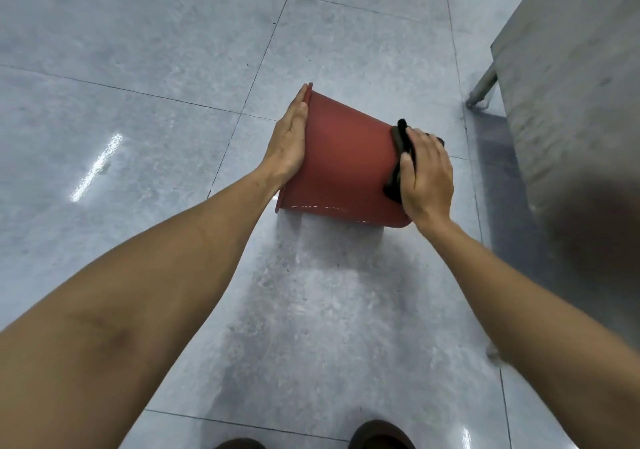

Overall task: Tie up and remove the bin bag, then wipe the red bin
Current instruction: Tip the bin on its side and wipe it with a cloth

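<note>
Your shoes (381, 436) stand on the floor (138, 67). Beyond them the red bin (343, 161) lies sideways between your hands, no bag visible, so wiping looks underway. Your left hand (289, 143) presses flat on its rim, and your right hand (427, 175) presses a dark cloth (398, 143) against its base.

The bin (346, 164) I hold is a dull, plain red. The cloth (401, 147) under my right hand (427, 175) is black. The floor (138, 67) is pale grey-blue, mottled tile with dark seams.

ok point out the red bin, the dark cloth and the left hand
red bin (346, 168), head view, on its side wall
dark cloth (400, 138), head view, on the fold over the bin's base
left hand (289, 143), head view, on the back of the hand
</note>
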{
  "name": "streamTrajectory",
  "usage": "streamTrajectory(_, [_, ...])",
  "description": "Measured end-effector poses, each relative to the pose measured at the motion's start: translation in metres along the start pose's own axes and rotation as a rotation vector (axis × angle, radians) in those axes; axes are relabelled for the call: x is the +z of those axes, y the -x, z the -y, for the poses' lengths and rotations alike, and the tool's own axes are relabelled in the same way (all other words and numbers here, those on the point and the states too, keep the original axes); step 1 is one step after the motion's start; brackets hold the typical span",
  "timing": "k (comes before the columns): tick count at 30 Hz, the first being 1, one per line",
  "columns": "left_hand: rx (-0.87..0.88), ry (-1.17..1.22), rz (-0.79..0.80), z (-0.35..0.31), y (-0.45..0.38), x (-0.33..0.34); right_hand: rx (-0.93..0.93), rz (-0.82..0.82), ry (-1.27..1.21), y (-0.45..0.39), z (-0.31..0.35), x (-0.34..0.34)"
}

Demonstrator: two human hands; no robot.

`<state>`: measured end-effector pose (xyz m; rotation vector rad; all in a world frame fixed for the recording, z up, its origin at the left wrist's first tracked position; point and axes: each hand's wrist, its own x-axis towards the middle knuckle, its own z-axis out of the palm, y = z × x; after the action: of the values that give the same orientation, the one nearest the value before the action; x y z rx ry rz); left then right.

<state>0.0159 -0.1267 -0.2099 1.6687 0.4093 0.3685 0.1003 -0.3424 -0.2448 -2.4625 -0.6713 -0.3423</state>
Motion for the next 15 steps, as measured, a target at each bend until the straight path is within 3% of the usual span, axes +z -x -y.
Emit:
streamTrajectory(3, [-0.009,0.011,-0.009,0.001,0.001,0.000,0.196,0.109,-0.005,-0.045,0.030,0.001])
streamTrajectory(6, [-0.011,0.003,-0.015,0.002,0.001,0.000,0.188,0.251,-0.008,-0.067,0.054,0.006])
streamTrajectory(11, [-0.007,-0.016,-0.027,0.002,-0.002,0.000,-0.108,0.225,-0.048,-0.059,0.092,0.026])
streamTrajectory(15, [-0.011,-0.005,-0.015,0.000,-0.005,-0.003,-0.404,0.163,0.095,-0.020,0.088,0.036])
